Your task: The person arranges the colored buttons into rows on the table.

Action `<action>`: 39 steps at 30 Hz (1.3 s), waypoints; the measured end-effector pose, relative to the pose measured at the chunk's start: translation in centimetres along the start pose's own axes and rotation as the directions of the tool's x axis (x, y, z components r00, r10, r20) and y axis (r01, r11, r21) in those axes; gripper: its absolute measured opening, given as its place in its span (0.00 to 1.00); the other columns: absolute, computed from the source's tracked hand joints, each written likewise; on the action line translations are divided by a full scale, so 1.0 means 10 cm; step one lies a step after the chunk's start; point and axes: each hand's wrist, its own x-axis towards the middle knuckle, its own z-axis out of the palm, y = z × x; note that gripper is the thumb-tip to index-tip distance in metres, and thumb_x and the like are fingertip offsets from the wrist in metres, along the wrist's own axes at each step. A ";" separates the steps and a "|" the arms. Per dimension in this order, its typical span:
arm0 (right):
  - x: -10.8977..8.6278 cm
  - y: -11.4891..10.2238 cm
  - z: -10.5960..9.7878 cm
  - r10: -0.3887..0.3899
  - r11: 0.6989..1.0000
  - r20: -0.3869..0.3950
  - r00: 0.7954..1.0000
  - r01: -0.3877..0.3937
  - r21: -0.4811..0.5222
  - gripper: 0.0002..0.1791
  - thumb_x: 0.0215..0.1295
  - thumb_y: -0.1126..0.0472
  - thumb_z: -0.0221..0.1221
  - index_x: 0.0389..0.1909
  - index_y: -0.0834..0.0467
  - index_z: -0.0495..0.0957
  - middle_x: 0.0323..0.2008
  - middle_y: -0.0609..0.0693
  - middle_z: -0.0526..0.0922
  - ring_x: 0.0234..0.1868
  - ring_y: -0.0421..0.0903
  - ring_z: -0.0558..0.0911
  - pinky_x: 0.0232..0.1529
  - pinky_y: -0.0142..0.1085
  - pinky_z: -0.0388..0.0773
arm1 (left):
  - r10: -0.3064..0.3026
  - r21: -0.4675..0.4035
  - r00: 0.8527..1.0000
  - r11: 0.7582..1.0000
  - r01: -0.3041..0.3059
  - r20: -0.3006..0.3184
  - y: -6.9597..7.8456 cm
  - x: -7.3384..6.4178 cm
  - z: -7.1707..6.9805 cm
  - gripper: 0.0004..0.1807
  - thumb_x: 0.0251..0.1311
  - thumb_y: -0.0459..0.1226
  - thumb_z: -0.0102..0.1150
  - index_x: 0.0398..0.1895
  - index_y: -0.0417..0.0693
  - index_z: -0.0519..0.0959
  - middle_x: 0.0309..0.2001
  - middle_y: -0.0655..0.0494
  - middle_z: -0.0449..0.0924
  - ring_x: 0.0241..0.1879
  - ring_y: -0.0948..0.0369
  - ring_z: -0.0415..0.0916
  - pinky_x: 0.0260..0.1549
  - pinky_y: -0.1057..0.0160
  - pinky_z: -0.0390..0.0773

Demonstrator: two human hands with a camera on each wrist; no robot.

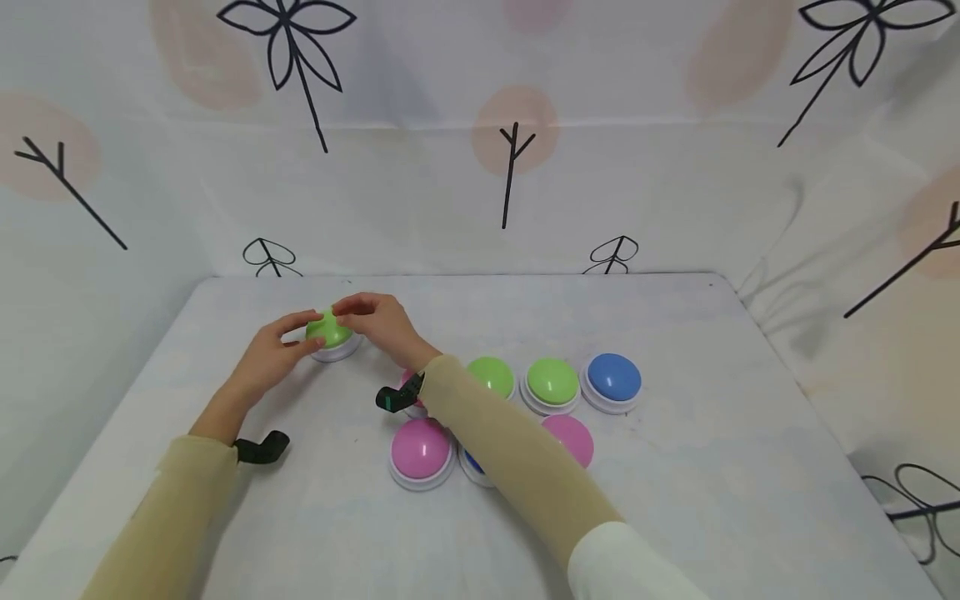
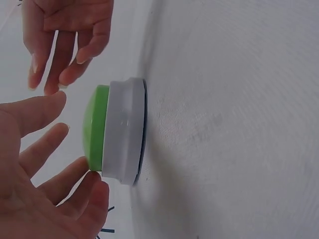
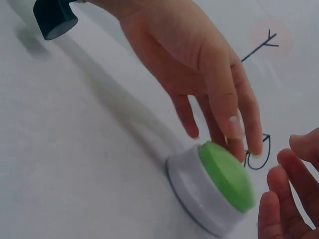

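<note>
A green-domed push button (image 1: pixel 330 331) with a white round base rests at the table's far left. My left hand (image 1: pixel 272 354) is at its left side, fingers loosely bent. In the left wrist view, fingertips of the left hand (image 2: pixel 55 174) come right at the rim of the green dome (image 2: pixel 94 129). From the right, my right hand (image 1: pixel 382 323) reaches over the dome with fingers loosely spread. The right wrist view has the left hand (image 3: pixel 199 59) above the button (image 3: pixel 199 184) and fingers of the right hand (image 3: pixel 294 191) beside it.
Right of the hands stand more push buttons: two green (image 1: pixel 491 375) (image 1: pixel 552 382), a blue (image 1: pixel 615 377) and pink ones (image 1: pixel 420 450) (image 1: pixel 573 437). My right forearm (image 1: pixel 517 458) partly covers several, including another blue one (image 1: pixel 472 463). A patterned cloth (image 1: pixel 420 200) hangs behind the table.
</note>
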 end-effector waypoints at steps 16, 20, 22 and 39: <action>0.00 0.12 0.08 0.039 0.936 -0.042 0.998 -0.051 -0.349 0.19 0.63 0.55 0.68 0.55 0.44 0.84 0.57 0.44 0.81 0.56 0.42 0.77 0.48 0.34 0.76 | -0.033 0.109 0.999 0.994 0.031 0.016 -0.02 0.05 0.04 0.32 0.67 0.45 0.62 0.72 0.45 0.67 0.74 0.40 0.58 0.73 0.39 0.50 0.62 0.35 0.64; 0.02 0.16 0.09 0.071 0.912 -0.009 0.997 -0.069 -0.404 0.20 0.62 0.53 0.67 0.56 0.43 0.83 0.57 0.45 0.81 0.53 0.40 0.77 0.45 0.32 0.75 | -0.058 0.140 0.998 0.989 0.056 0.017 -0.02 0.05 0.04 0.34 0.67 0.46 0.63 0.72 0.45 0.66 0.73 0.39 0.59 0.73 0.38 0.51 0.62 0.35 0.65; 0.02 0.16 0.09 0.069 0.900 0.004 0.998 -0.061 -0.431 0.20 0.62 0.53 0.67 0.56 0.43 0.83 0.57 0.45 0.81 0.50 0.39 0.77 0.44 0.31 0.74 | -0.069 0.151 0.997 0.986 0.066 0.016 -0.02 0.06 0.04 0.35 0.66 0.46 0.63 0.73 0.46 0.65 0.73 0.39 0.59 0.73 0.38 0.49 0.63 0.34 0.63; 0.03 0.14 0.05 0.108 0.879 0.069 0.992 -0.063 -0.473 0.25 0.62 0.53 0.66 0.61 0.43 0.80 0.66 0.48 0.74 0.60 0.45 0.75 0.55 0.36 0.74 | -0.041 0.162 0.999 0.986 0.036 0.027 -0.02 0.09 0.02 0.36 0.63 0.42 0.67 0.73 0.47 0.67 0.74 0.41 0.59 0.72 0.37 0.51 0.64 0.30 0.56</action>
